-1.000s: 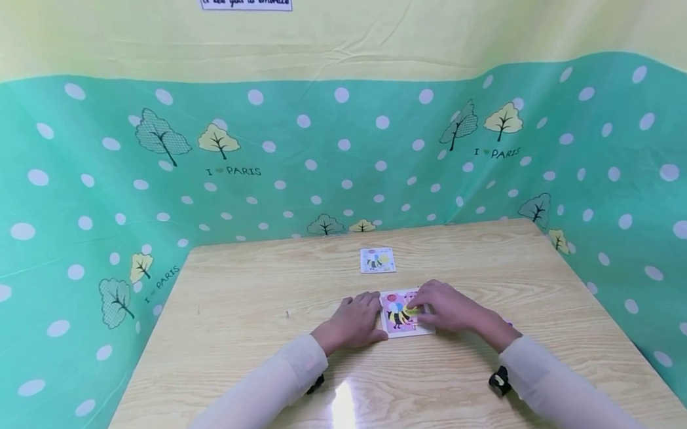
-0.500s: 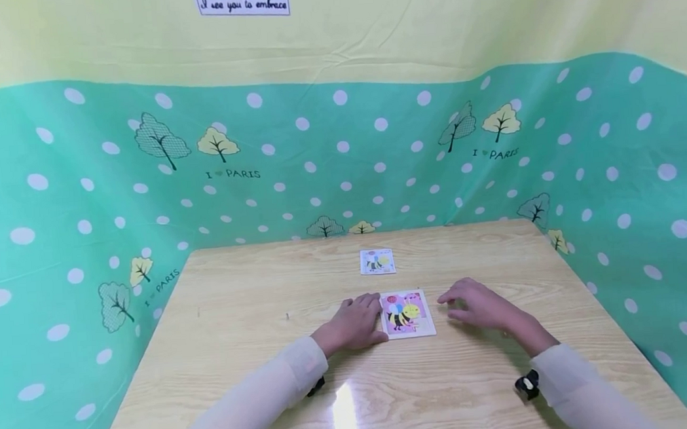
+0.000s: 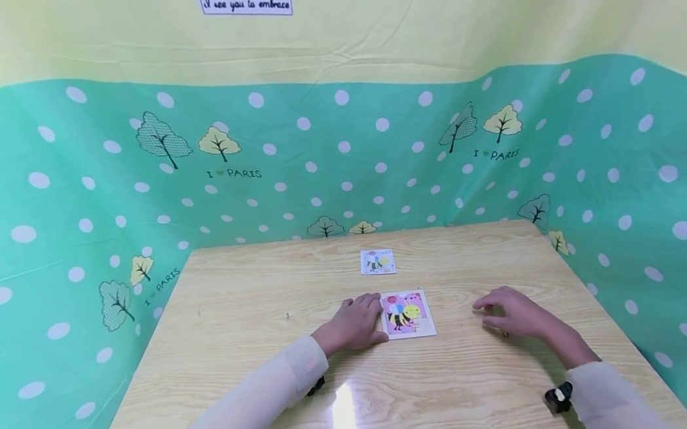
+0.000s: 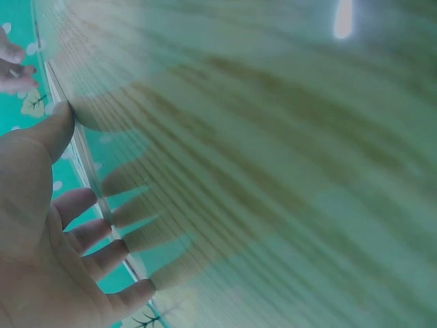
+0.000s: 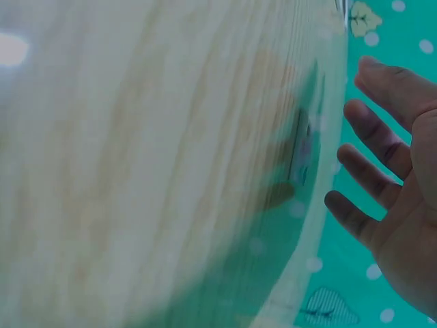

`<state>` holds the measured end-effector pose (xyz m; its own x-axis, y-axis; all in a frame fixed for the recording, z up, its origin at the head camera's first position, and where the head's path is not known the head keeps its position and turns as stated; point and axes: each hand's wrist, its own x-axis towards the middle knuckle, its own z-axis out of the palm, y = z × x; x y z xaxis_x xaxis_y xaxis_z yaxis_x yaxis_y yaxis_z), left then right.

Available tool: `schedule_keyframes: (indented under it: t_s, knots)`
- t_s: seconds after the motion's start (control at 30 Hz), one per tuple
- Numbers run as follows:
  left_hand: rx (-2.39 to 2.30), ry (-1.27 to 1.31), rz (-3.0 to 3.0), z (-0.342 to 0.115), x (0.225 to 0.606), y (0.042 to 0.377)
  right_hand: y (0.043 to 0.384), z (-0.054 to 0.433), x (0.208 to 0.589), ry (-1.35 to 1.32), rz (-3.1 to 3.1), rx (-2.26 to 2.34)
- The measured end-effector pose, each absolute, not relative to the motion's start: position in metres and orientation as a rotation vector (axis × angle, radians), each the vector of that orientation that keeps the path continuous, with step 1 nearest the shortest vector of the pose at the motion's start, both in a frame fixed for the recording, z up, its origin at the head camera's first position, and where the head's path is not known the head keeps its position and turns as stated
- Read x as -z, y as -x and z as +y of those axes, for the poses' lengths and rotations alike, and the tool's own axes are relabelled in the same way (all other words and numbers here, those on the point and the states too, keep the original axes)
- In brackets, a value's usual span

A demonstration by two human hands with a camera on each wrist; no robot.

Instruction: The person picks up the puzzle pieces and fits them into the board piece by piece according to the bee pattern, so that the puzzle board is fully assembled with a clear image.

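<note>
A square bee jigsaw puzzle (image 3: 407,314) in a white frame lies flat on the table. A pale patch shows at the lower right of its picture. My left hand (image 3: 356,322) rests at the puzzle's left edge, thumb and fingers spread along it; the left wrist view has these fingers (image 4: 106,260) fairly straight at the frame's rim. Off to the right, my right hand (image 3: 515,312) hovers over the table, its fingers loosely bent with nothing between them. A small yellowish thing (image 3: 506,334) partly shows beneath that hand, mostly hidden.
Behind the puzzle lies a smaller card (image 3: 377,261) with a similar bee picture. The wooden table (image 3: 254,292) ends at a green dotted cloth (image 3: 341,175) at the back and sides. A tiny speck (image 3: 287,316) lies left of the left hand.
My right hand has let go of the puzzle's right part and moved away to the right, leaving the bee's head uncovered. The left hand has stayed at the left edge.
</note>
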<state>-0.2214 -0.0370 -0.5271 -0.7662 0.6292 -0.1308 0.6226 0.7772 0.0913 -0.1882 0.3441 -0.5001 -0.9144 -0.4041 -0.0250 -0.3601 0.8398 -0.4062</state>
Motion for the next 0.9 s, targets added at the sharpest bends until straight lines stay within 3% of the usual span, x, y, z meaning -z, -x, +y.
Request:
schedule_keyframes:
  t_s: [0.9]
  knots:
    - [-0.054,-0.988,2.815,-0.036,0.525,0.219,0.17,0.39,0.507,0.63,2.862,0.578]
